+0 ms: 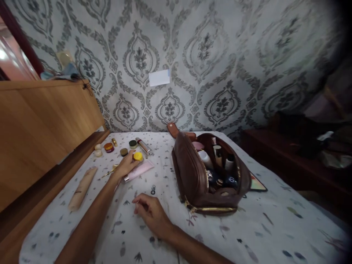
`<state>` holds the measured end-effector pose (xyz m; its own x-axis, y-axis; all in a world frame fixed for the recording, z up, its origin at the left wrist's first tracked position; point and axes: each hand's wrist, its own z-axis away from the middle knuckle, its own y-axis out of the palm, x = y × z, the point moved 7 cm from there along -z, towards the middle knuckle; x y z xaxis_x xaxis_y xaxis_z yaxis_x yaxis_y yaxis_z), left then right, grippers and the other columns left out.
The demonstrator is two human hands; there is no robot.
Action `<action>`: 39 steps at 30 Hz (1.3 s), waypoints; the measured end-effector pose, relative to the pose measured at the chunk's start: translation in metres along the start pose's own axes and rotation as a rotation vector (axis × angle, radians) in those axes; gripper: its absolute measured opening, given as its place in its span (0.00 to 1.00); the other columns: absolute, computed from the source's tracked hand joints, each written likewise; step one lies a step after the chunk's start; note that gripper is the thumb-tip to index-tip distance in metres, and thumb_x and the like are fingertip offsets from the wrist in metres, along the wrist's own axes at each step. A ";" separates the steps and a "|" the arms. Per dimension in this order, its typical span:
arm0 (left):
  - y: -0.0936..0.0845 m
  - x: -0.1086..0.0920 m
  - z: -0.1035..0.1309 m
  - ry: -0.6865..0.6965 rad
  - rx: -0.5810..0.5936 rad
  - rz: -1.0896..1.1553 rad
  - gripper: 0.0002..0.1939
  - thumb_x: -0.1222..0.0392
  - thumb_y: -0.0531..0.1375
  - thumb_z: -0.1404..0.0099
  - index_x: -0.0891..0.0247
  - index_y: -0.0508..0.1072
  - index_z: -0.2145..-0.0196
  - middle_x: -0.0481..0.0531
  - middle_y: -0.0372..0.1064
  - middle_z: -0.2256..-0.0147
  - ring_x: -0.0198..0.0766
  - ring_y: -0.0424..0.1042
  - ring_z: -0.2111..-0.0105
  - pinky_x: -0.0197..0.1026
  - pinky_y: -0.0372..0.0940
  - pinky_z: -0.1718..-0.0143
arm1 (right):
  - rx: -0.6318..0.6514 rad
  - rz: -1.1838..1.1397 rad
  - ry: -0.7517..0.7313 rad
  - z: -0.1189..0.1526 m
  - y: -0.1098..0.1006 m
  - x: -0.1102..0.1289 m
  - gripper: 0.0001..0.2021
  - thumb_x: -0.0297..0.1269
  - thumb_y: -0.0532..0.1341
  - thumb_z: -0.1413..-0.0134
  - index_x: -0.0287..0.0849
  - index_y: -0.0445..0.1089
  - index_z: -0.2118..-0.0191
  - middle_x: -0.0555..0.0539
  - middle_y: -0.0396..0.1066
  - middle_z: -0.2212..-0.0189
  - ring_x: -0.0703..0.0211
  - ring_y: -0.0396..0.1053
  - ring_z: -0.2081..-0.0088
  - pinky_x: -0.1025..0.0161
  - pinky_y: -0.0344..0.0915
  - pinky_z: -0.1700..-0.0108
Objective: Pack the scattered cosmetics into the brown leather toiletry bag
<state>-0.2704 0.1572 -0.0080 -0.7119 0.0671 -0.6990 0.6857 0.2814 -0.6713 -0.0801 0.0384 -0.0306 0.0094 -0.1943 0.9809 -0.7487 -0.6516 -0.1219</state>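
Note:
My left hand (125,165) reaches across the bed-like surface, its fingers closed round a small yellow jar (138,156). Just under that hand lies a pale pink tube (140,171). My right hand (154,212) is nearer to me, palm turned inward, fingers loosely curled and apart with nothing in them. To its right stands a brown cosmetic bag (189,168), unzipped, with a white bottle (205,160) and several other bottles and tubes inside. Behind my left hand are a dark-lidded jar (133,144), an olive-lidded jar (124,151) and a clear tube (143,146).
A beige tube (82,189) lies at the left, with an amber jar (109,147) and a small gold item (114,142) farther back. A wooden panel (49,124) borders the left side. A colourful flat palette (258,183) shows behind the bag.

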 end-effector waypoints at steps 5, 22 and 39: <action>-0.016 0.007 -0.001 0.004 -0.026 0.000 0.23 0.56 0.62 0.45 0.61 0.72 0.51 0.57 0.74 0.55 0.48 0.74 0.57 0.48 0.68 0.56 | 0.019 0.014 -0.004 0.000 0.000 0.002 0.11 0.35 0.55 0.43 0.37 0.73 0.61 0.48 0.73 0.74 0.64 0.62 0.75 0.68 0.56 0.73; -0.125 0.100 -0.044 -0.297 -0.324 -0.391 0.26 0.67 0.60 0.46 0.67 0.68 0.47 0.65 0.68 0.45 0.56 0.61 0.40 0.53 0.55 0.39 | 0.030 0.042 -0.001 0.000 -0.001 0.006 0.11 0.36 0.55 0.42 0.38 0.73 0.61 0.48 0.73 0.74 0.62 0.65 0.74 0.68 0.58 0.71; -0.121 0.104 -0.038 -0.370 -0.433 -0.337 0.16 0.57 0.67 0.49 0.60 0.65 0.66 0.58 0.69 0.58 0.55 0.70 0.53 0.51 0.65 0.57 | 0.014 0.043 -0.002 0.001 -0.002 0.007 0.11 0.33 0.55 0.42 0.39 0.75 0.62 0.50 0.73 0.76 0.64 0.67 0.74 0.69 0.58 0.72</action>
<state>-0.4329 0.1664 0.0099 -0.7248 -0.4035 -0.5584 0.2568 0.5939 -0.7625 -0.0782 0.0380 -0.0237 -0.0216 -0.2241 0.9743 -0.7387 -0.6531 -0.1665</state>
